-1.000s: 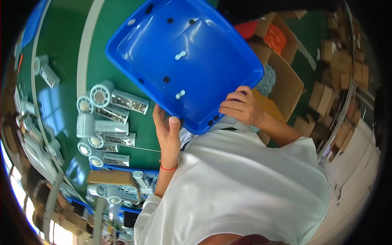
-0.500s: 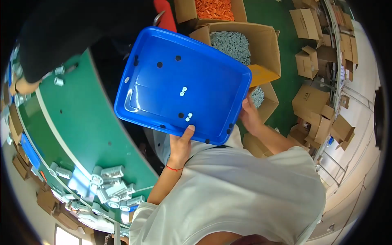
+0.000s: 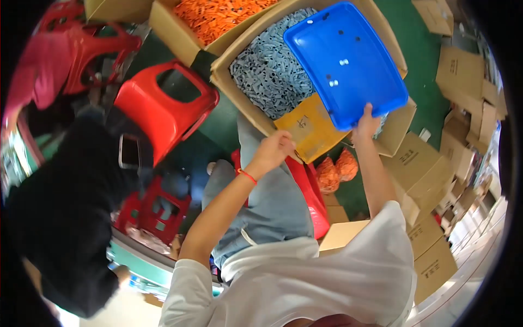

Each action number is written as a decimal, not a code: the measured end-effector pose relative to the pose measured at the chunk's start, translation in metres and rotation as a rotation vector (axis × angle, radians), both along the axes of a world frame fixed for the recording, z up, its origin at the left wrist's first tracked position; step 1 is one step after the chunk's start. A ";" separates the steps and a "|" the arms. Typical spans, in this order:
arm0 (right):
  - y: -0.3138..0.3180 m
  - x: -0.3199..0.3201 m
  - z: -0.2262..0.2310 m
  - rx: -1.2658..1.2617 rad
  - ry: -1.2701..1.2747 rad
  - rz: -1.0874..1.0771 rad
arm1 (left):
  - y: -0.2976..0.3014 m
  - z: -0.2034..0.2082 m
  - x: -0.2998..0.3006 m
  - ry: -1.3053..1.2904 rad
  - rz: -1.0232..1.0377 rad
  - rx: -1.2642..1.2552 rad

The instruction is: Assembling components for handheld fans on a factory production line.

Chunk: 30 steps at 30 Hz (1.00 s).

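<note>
A shallow blue tray [image 3: 354, 60] tilts over the right part of an open cardboard box [image 3: 222, 73] heaped with small grey plastic parts [image 3: 269, 71]. My right hand [image 3: 366, 126] grips the near rim, thumb on the inner side and fingers mostly hidden beneath. Several dark round spots and a few small white marks show on the tray. My left hand [image 3: 272, 151], a red string at the wrist, is closed beside the box's yellow-brown flap [image 3: 306, 128]. Whether its curled fingers pinch the flap's edge is hidden.
Behind stands another box of orange parts [image 3: 218, 16]. Red plastic stools [image 3: 158, 106] are at the left, near a person in black [image 3: 60, 212]. Bags of orange parts [image 3: 328, 175] lie below the flap. Cartons [image 3: 419, 169] line the right.
My view has swung from the green table toward the boxes. The tray is now over the grey parts, held by my right hand alone; my left hand has let go of its rim.
</note>
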State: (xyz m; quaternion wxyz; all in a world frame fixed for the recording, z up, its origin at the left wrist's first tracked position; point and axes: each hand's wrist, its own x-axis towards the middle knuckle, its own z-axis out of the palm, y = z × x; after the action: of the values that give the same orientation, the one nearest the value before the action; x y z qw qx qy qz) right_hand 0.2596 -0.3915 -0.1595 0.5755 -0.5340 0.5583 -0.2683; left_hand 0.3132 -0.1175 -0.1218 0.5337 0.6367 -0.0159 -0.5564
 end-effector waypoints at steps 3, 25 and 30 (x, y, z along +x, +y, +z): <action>0.022 0.047 -0.074 -0.007 0.079 -0.209 | 0.003 -0.040 0.039 -0.101 -0.008 0.181; 0.079 0.026 -0.346 0.030 0.530 -0.243 | -0.073 -0.354 0.203 -0.886 -0.093 0.577; 0.100 0.053 -0.355 0.010 0.400 0.012 | -0.085 -0.357 0.206 -0.749 -0.232 0.545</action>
State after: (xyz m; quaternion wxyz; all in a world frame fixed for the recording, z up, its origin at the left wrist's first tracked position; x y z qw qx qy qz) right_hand 0.3122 -0.2919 -0.5149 0.4574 -0.5771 0.6596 -0.1508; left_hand 0.5195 -0.2020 -0.4790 0.2392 0.9042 -0.1317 -0.3283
